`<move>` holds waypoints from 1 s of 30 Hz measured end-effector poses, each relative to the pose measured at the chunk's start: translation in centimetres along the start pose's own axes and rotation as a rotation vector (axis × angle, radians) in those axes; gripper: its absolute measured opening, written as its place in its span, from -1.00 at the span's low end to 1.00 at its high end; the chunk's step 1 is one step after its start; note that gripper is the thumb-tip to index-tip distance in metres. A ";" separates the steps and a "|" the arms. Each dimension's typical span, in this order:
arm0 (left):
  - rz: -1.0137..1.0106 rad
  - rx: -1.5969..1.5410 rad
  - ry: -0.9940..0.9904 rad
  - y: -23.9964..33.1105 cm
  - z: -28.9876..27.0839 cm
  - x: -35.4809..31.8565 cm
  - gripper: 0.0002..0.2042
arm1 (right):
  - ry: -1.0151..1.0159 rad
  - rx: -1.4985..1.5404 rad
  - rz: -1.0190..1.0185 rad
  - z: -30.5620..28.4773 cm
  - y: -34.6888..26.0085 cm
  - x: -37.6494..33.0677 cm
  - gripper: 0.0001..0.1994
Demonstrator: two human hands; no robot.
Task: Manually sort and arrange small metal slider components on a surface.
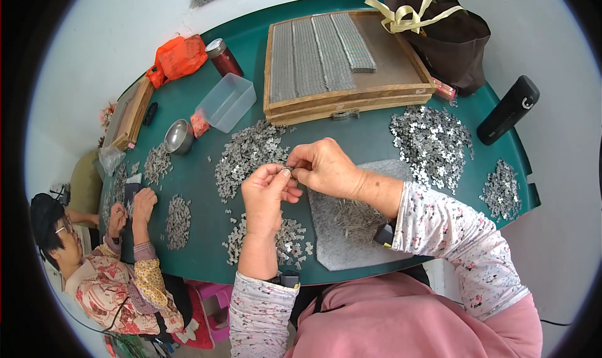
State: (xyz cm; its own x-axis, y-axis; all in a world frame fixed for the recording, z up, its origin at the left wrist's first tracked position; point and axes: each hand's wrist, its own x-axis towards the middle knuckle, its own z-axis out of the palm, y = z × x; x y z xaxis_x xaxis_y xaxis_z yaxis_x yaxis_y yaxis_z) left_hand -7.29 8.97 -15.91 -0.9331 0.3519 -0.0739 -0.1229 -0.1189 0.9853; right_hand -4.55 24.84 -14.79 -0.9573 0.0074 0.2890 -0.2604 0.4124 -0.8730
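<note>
Over the middle of the green table, my left hand and my right hand meet fingertip to fingertip. Both pinch a small dark metal piece, mostly covered by the fingers. Beyond my left hand lies a heap of small silver metal parts. Another heap of paler, flat metal parts spreads beside my left wrist. Under my right forearm, a grey felt mat carries a pile of thin metal pins.
At the back stands a wooden tray with rows of small metal parts. A dark bag, black bottle, clear plastic box, steel bowl and red tumbler surround it. A co-worker sits at the left.
</note>
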 end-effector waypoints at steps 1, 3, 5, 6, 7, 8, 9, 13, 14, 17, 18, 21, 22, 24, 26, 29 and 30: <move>-0.022 -0.013 0.010 0.2 -0.9 0.1 -0.96 | -0.048 -0.027 -0.113 0.2 0.2 0.4 -0.85; -0.026 -0.044 0.012 0.4 -2.4 0.5 -0.96 | -0.063 -0.111 -0.111 0.6 0.7 1.2 -0.84; 0.012 -0.232 0.122 0.6 -3.2 1.0 -0.96 | -0.070 -0.199 -0.109 1.3 1.5 1.7 -0.83; 0.016 -0.273 0.170 0.9 -3.4 1.1 -0.97 | -0.127 -0.459 -0.268 2.1 2.1 1.7 -0.82; 0.017 -0.270 0.173 1.0 -3.7 1.1 -0.97 | -0.185 -0.717 -0.430 3.1 2.4 1.8 -0.81; 0.043 -0.284 0.221 1.0 -4.0 1.1 -0.97 | -0.285 -0.781 -0.495 4.1 2.6 1.8 -0.82; 0.070 -0.299 0.269 1.1 -4.3 0.9 -0.97 | -0.286 -0.787 -0.579 5.1 2.6 1.6 -0.78; 0.078 -0.292 0.304 1.0 -5.3 0.0 -0.96 | -0.315 -0.774 -0.840 7.0 3.7 1.9 -0.71; 0.056 -0.300 0.305 1.0 -5.3 -0.2 -0.95 | -0.344 -0.726 -0.879 6.8 4.1 1.9 -0.69; 0.041 -0.320 0.325 0.6 -6.0 -0.6 -0.94 | -0.541 -0.806 -0.771 5.1 4.5 2.7 -0.64; 0.042 -0.322 0.329 0.5 -6.2 -0.6 -0.94 | -0.549 -0.778 -0.723 4.5 4.3 2.8 -0.66; 0.031 -0.348 0.293 0.0 -6.3 -0.4 -0.93 | -0.393 -0.723 -0.758 2.8 5.7 2.6 -0.71; 0.024 -0.345 0.283 0.0 -6.2 -0.4 -0.92 | -0.369 -0.696 -0.723 2.3 5.8 2.4 -0.71; 0.016 -0.343 0.274 -0.2 -6.0 -0.4 -0.92 | -0.335 -0.691 -0.675 1.5 6.0 2.1 -0.70; 0.019 -0.360 0.273 -0.3 -6.1 -0.3 -0.92 | -0.336 -0.696 -0.594 1.3 4.5 1.8 -0.69; 0.046 -0.385 0.302 -0.1 -5.7 -0.1 -0.92 | -0.459 -0.688 -0.708 3.9 3.3 1.6 -0.71; 0.047 -0.384 0.307 -0.1 -5.7 -0.3 -0.92 | -0.404 -0.660 -0.801 5.2 3.2 1.4 -0.74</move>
State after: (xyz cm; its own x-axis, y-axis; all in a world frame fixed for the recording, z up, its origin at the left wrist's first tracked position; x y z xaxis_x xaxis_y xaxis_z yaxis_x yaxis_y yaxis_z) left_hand -8.97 3.56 -16.90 -0.9900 0.0550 -0.1302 -0.1405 -0.4821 0.8648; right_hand -7.37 21.44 -19.22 -0.5441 -0.7254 0.4215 -0.8184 0.5696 -0.0761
